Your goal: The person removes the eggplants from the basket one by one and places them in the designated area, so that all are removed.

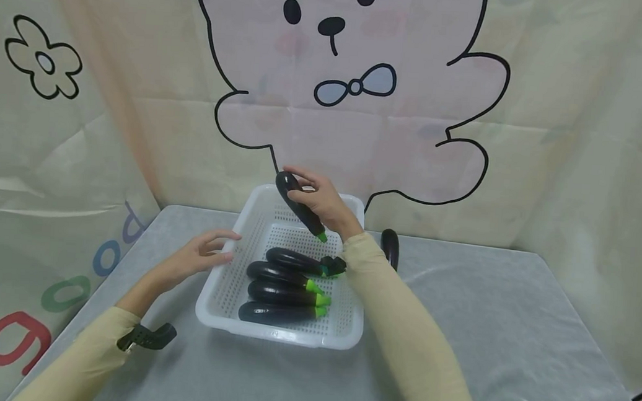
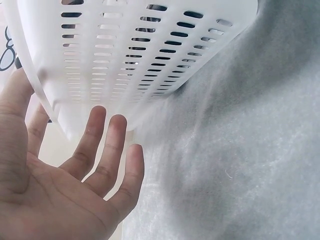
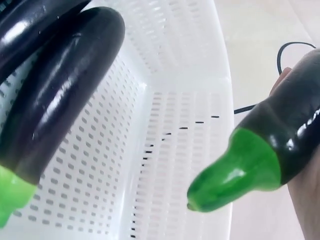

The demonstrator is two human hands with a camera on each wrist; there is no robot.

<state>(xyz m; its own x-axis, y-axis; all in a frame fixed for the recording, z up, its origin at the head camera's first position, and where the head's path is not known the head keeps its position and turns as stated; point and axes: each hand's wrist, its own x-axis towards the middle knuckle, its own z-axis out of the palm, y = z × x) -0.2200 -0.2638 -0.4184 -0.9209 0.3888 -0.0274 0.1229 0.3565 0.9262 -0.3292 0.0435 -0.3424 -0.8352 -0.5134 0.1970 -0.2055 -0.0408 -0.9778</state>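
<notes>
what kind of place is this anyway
Likely a makeshift indoor tabletop set: a creased, pale fabric backdrop printed with a cartoon animal hangs behind a grey cloth-covered table and a white perforated plastic basket of long, glossy dark eggplants.

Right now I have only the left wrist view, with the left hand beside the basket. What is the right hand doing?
Observer: The right hand holds an eggplant at the far end of the basket.
Operator: What lies inside?
Observer: Four more eggplants, their green ends toward the right side.
Operator: Any outside?
Observer: Yes, another eggplant lies to the right, on the table, partly hidden by the right sleeve.
</notes>
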